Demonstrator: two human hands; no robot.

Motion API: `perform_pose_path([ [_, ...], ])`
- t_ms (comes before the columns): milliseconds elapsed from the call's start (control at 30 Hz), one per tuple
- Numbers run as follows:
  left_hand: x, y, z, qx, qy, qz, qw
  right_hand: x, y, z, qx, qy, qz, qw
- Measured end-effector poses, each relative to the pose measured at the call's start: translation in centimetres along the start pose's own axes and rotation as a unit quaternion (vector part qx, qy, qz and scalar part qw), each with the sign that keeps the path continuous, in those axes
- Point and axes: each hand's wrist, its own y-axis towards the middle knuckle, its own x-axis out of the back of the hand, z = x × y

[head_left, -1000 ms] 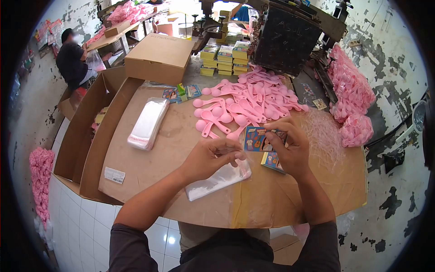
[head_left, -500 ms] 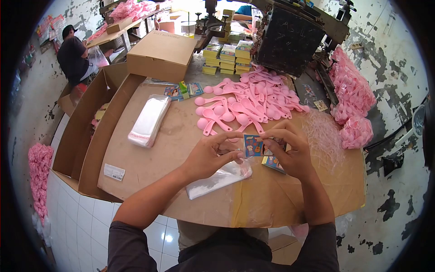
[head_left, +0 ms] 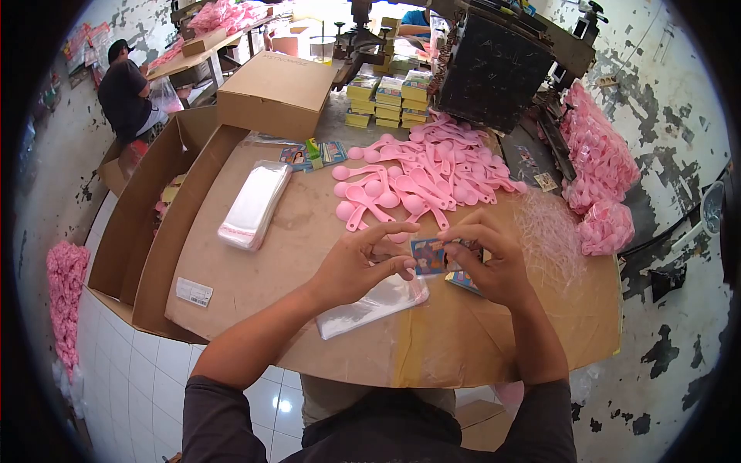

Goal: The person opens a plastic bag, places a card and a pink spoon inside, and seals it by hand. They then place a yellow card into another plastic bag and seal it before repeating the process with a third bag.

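Note:
A small blue printed card [head_left: 429,257] is pinched in my right hand [head_left: 492,258]. Beside the card's left edge is my left hand [head_left: 363,262], its fingers curved and apart from the thumb with nothing visible between them. Under my right hand lies a small stack of cards [head_left: 464,282], partly hidden. Clear plastic bags [head_left: 370,307] lie flat below my left hand. Just beyond both hands spreads a pile of pink spoons [head_left: 432,174].
A bundle of clear bags [head_left: 255,204] lies left. Behind are a carton [head_left: 272,89], card stacks [head_left: 388,96] and a black machine box [head_left: 494,65]. Pink bagged spoons [head_left: 598,154] stand right. A person [head_left: 126,96] sits far left; another's blue sleeve [head_left: 417,21] shows at the back.
The card in my right hand has shifted slightly left and down and tilted, now with a gap to my left fingertips. The seated person's head has moved slightly.

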Motion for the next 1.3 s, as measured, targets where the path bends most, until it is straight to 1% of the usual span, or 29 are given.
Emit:
perform_pose_path([
  [67,0.0,-0.1,-0.1,-0.006,0.025,0.003,1.000,0.2,-0.1,0.0,-0.002,-0.004,0.044,0.999],
  [167,0.1,0.0,-0.1,-0.015,0.050,0.019,0.998,-0.3,-0.1,-0.5,0.018,0.009,0.058,0.998],
  [233,-0.1,-0.2,-0.4,-0.008,0.045,0.021,0.999,0.3,-0.1,-0.2,-0.026,0.022,0.050,0.998],
  [267,-0.1,-0.1,-0.3,-0.009,0.032,0.005,0.999,0.5,0.0,0.0,-0.047,0.030,0.046,0.997],
  [333,-0.4,0.0,0.1,-0.007,0.002,-0.030,1.000,0.7,0.1,0.0,-0.030,0.020,0.055,0.998],
  [433,-0.3,-0.1,-0.2,-0.023,0.051,-0.019,0.998,0.5,0.2,-0.1,-0.017,0.017,0.073,0.997],
  [567,-0.2,-0.2,-0.3,-0.009,0.078,0.027,0.997,-0.1,0.0,-0.2,-0.017,0.004,0.098,0.995],
  [633,-0.2,-0.2,-0.6,0.007,0.070,0.048,0.996,-0.6,0.2,-0.2,-0.016,0.007,0.082,0.996],
  [733,-0.4,-0.4,0.2,-0.011,0.080,0.045,0.996,-1.7,-0.1,-0.6,-0.023,0.013,0.040,0.999],
  [767,-0.4,-0.3,0.0,0.008,0.061,0.035,0.998,-2.1,-0.2,-0.7,-0.026,0.016,0.022,0.999],
  [833,-0.5,-0.1,-1.0,0.048,0.022,0.017,0.998,-2.8,-0.5,-0.7,-0.102,0.085,-0.033,0.991],
  [867,-0.4,0.0,-1.0,0.054,0.029,-0.002,0.998,-3.1,-0.5,-0.8,-0.139,0.119,-0.061,0.981],
  [933,-0.3,0.2,-0.6,0.067,0.041,-0.039,0.996,-2.5,-0.5,-1.9,-0.127,0.091,-0.048,0.986],
  [1033,-0.5,0.4,0.8,0.021,-0.026,-0.060,0.998,-2.9,-0.6,-1.3,-0.086,0.041,-0.015,0.995],
  [1100,-0.5,0.3,0.7,0.047,-0.002,-0.063,0.997,-3.5,-0.6,-0.8,-0.066,0.024,0.024,0.997],
  [1167,-0.4,0.1,0.8,0.067,-0.003,-0.063,0.996,-3.8,-0.7,-0.5,-0.063,0.021,0.070,0.995],
  [1267,-0.6,0.3,1.3,0.069,-0.039,-0.053,0.995,-3.0,-0.8,-2.2,-0.121,0.042,0.075,0.989],
  [1300,-0.8,0.3,1.2,0.061,-0.046,-0.045,0.996,-2.7,-0.6,-2.5,-0.101,0.044,0.084,0.990],
])
